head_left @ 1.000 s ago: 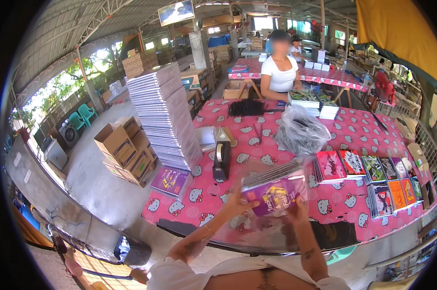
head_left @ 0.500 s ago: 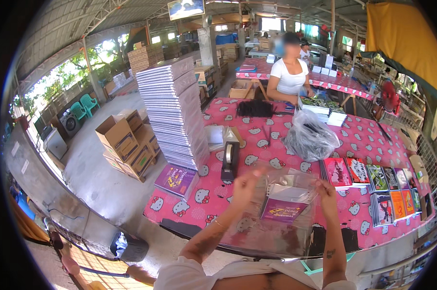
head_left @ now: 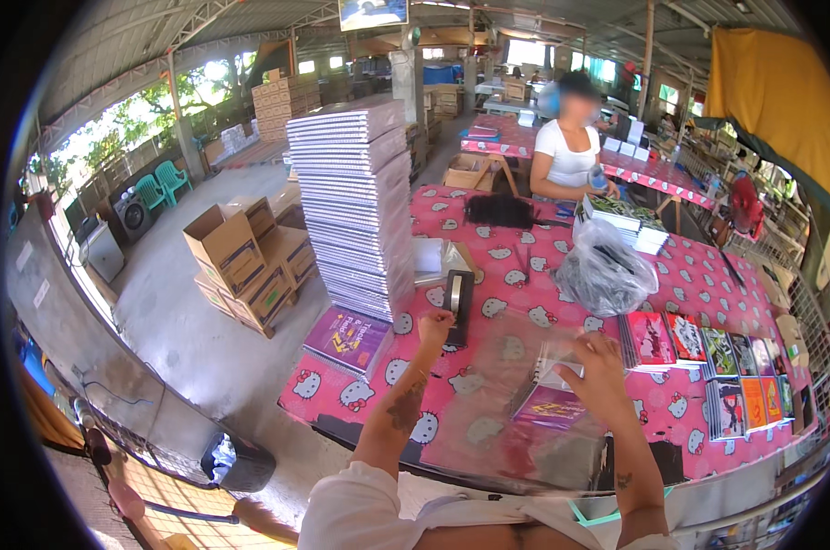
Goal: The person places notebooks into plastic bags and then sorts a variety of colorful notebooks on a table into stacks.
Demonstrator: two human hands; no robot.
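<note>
My left hand (head_left: 435,327) is closed in a pinch beside the black tape dispenser (head_left: 459,307); what its fingertips hold, if anything, is too small to make out. A purple spiral-bound notebook (head_left: 551,407) lies before me under a clear plastic wrap (head_left: 488,417). Over its far right part rests my right hand (head_left: 603,371), thumb apart from the bent fingers, touching the wrap. Part of the notebook is hidden by that hand. To the left stands a tall stack of wrapped spiral notebooks (head_left: 355,211), with a purple notebook pile (head_left: 349,344) at its near side.
Beyond my hands sits a grey plastic bag (head_left: 608,275). Rows of colourful notebooks (head_left: 745,367) lie at the right. Across the pink patterned table (head_left: 488,252), a person (head_left: 566,151) handles booklets. Cardboard boxes (head_left: 236,261) and a black bin (head_left: 241,466) stand on the floor at left.
My left hand has moved left from the wrap to the tape dispenser. My right hand has shifted inward, from the wrap's right edge to above the notebook.
</note>
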